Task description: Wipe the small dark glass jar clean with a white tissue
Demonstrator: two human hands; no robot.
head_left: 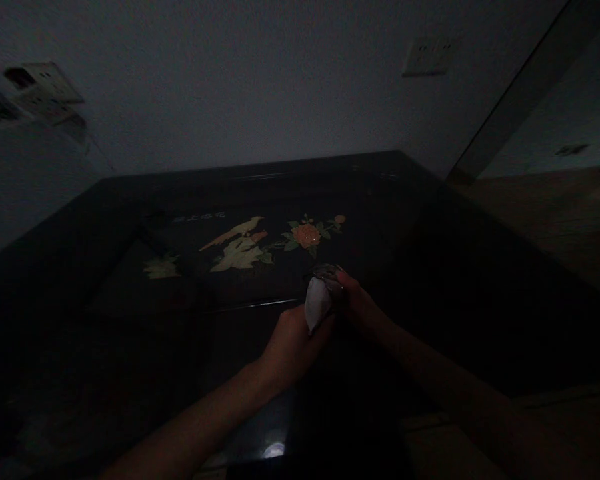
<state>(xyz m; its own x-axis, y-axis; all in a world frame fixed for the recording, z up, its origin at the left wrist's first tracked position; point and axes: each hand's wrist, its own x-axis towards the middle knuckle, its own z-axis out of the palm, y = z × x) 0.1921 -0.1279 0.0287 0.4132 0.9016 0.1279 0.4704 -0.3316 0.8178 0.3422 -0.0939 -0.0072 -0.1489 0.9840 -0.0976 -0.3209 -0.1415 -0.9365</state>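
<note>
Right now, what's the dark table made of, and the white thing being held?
The table could be glossy lacquered wood: light glints off it. The white thing could be matte cloth, paper or plastic: no shine shows, though it's dim.

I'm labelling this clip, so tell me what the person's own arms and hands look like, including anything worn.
The left hand and right hand wear no gloves. The left forearm and right forearm are slim, with no sleeve or watch visible. It's too dark to tell about rings or small markings.
</note>
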